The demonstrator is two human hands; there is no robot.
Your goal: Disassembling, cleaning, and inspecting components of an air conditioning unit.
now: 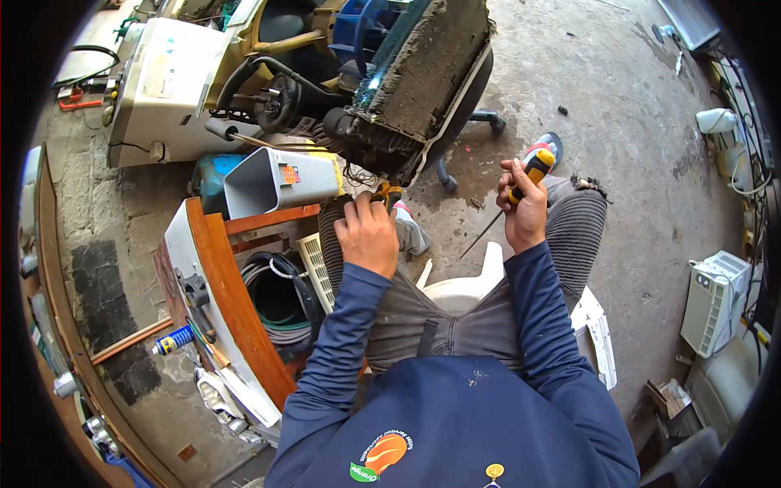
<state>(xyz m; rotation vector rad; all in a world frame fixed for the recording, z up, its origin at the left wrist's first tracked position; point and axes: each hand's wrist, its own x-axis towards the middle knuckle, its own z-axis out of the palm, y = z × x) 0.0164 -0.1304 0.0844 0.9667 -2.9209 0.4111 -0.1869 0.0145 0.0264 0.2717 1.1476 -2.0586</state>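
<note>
My right hand (525, 207) is closed around the yellow-and-black handle of a screwdriver (534, 172), its thin shaft slanting down to the left above my right thigh. Over my left knee, my left hand (366, 234) is closed with a yellow-and-black tool handle (390, 195) at its fingertips; the rest of that tool is hidden. Just beyond that hand stands an opened air conditioner unit (423, 73), its coil caked with dirt and loose wires hanging at its lower edge. A blue fan wheel (362, 28) sits behind the coil. Neither hand touches the coil.
The unit rests on a wheeled office chair (488, 122). To the left are a grey bin (281, 185), a white casing (167, 69) and a wooden drawer cabinet (236, 301) with coiled hoses. A blue spray can (173, 340) lies near it. Another air conditioner (716, 301) stands right.
</note>
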